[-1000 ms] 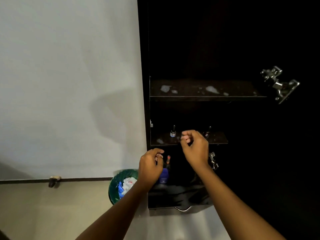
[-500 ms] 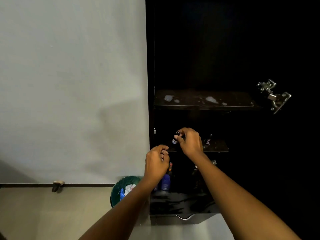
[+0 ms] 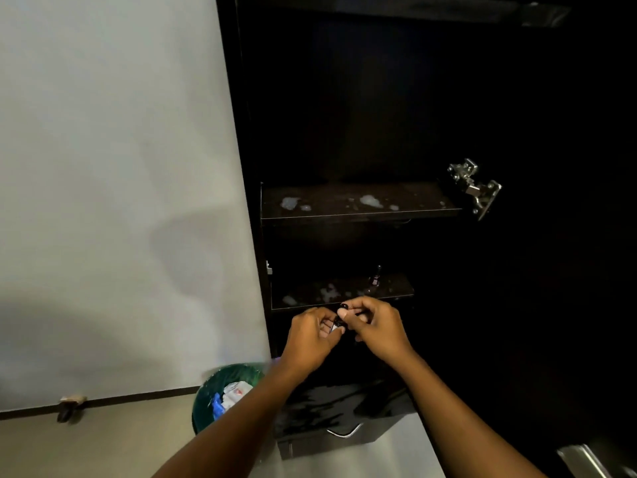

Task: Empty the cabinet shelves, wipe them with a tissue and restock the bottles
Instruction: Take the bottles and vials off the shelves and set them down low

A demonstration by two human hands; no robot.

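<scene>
One small bottle, dark-capped with a pale label, was held tilted in the air just in front of the lower shelf, at its front edge, between both hands. The fingers of the left hand were curled round the labelled end. The right hand pinched the capped end between thumb and forefinger, with its other fingers curled beneath. The two hands met around the bottle. Behind them a second bottle stood upright on the lower shelf, near its middle and apart from the hands. Pale smears spotted that shelf, and the upper shelf above it bore similar patches. A metal hinge sat at the upper shelf's right end. The cabinet was dark inside, too dim to show more. To its left ran a plain wall, and at the foot of that, beside the left forearm, a green bin held crumpled white and blue litter
</scene>
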